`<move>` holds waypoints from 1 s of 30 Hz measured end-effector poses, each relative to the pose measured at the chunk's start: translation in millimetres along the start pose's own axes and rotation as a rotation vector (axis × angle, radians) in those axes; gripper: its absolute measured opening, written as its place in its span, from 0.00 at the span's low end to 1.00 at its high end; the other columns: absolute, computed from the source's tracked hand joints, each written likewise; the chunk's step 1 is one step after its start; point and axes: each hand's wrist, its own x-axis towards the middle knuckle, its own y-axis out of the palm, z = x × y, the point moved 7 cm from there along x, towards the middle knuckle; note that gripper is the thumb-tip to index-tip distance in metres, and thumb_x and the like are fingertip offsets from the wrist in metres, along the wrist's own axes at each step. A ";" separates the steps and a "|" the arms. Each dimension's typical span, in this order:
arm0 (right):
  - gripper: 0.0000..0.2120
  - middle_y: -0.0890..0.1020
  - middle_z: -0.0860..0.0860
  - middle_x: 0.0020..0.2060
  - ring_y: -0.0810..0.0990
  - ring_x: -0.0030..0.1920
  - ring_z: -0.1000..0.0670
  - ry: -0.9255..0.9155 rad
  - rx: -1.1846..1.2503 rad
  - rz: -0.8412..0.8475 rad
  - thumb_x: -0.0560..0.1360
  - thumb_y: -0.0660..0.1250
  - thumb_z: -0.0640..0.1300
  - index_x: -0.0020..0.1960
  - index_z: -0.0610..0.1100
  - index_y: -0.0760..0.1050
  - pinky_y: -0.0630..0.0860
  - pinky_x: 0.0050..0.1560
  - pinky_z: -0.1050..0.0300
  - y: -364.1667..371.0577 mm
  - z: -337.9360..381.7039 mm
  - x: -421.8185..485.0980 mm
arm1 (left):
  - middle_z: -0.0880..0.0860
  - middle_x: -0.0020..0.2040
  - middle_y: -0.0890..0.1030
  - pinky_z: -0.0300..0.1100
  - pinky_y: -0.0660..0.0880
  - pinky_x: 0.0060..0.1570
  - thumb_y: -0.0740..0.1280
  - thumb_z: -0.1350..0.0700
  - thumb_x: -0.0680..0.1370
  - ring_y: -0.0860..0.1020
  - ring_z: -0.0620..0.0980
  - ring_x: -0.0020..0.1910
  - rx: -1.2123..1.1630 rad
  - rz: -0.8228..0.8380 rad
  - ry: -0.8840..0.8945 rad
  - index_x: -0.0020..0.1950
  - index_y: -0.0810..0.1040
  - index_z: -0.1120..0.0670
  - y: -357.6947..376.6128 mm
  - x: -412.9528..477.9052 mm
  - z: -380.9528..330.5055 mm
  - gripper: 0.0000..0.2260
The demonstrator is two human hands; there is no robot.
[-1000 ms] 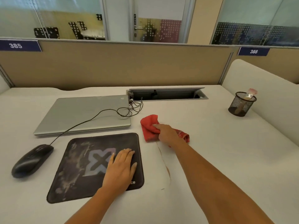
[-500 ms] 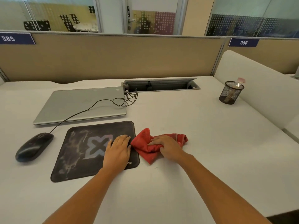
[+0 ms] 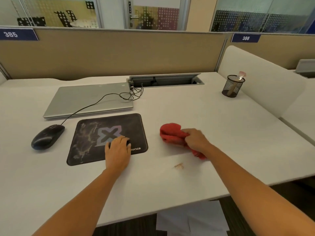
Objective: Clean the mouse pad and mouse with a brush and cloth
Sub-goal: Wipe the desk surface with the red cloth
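Two hands are down on the white bench. The left hand lies palm-down, fingers together and holding nothing, pressing the near right corner of the black mouse pad. The pad spreads out to that hand's left, its long axis running left to right and slightly skewed, its printed lettering upright toward the person. Further left of that hand, just off the pad's left edge, sits the black mouse, its long axis running from near-left to far-right and its cable end pointing away toward the closed laptop. The right hand is clenched round the red cloth, which bunches out to its left and trails back under the wrist. A small brown smudge marks the bench just nearer than this hand.
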 end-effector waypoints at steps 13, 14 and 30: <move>0.19 0.81 0.49 0.44 0.76 0.44 0.51 0.042 -0.126 0.408 0.72 0.53 0.31 0.43 0.46 0.81 0.73 0.46 0.58 43.6 5.8 -130.2 | 0.53 0.61 0.75 0.53 0.58 0.69 0.57 0.56 0.80 0.72 0.53 0.62 -0.092 0.030 0.062 0.61 0.75 0.55 -22.9 -31.7 9.6 0.12; 0.19 0.80 0.49 0.39 0.76 0.39 0.52 0.078 -0.063 0.367 0.72 0.53 0.31 0.39 0.46 0.80 0.73 0.41 0.59 33.2 3.5 -133.2 | 0.53 0.60 0.75 0.53 0.58 0.69 0.58 0.56 0.80 0.72 0.53 0.61 -0.103 0.033 0.059 0.61 0.75 0.55 -25.3 -34.6 11.4 0.12; 0.18 0.81 0.49 0.52 0.76 0.51 0.49 0.050 -0.091 0.141 0.74 0.54 0.35 0.42 0.53 0.77 0.72 0.56 0.51 68.6 31.4 -142.2 | 0.54 0.64 0.74 0.52 0.60 0.69 0.59 0.56 0.80 0.71 0.53 0.64 -0.225 0.086 0.094 0.62 0.73 0.55 -40.2 -66.0 26.9 0.12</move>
